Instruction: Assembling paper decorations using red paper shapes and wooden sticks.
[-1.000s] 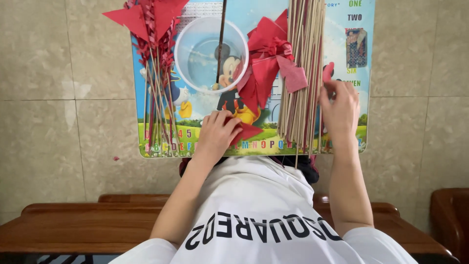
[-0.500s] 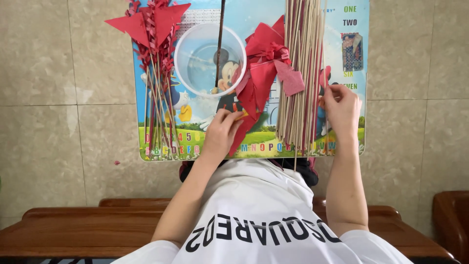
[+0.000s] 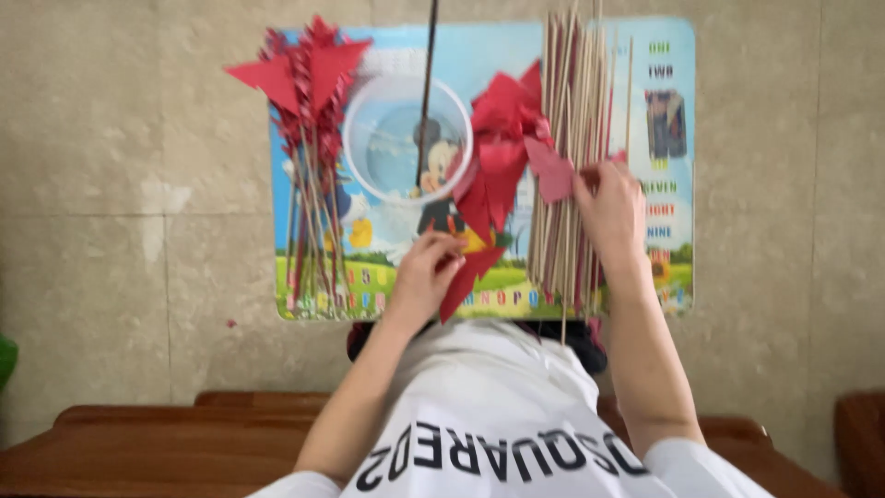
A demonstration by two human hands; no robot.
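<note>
My left hand (image 3: 426,269) pinches a red paper triangle (image 3: 464,277) near the front of a colourful cartoon mat (image 3: 664,231). More red paper pieces (image 3: 501,148) lie in a heap just beyond it. My right hand (image 3: 610,210) rests on a bundle of thin wooden sticks (image 3: 572,138), its fingers closed around some of them. A bunch of finished red paper flags on sticks (image 3: 309,138) lies on the left side of the mat.
A clear round bowl (image 3: 408,138) with a dark stick (image 3: 427,83) standing in it sits mid-mat. The mat lies on a beige tiled floor (image 3: 120,184). A wooden bench edge (image 3: 184,433) runs along the bottom.
My left hand has drawn back toward me with a red triangle. My right hand has shifted left onto the stick bundle. The view has tilted slightly.
</note>
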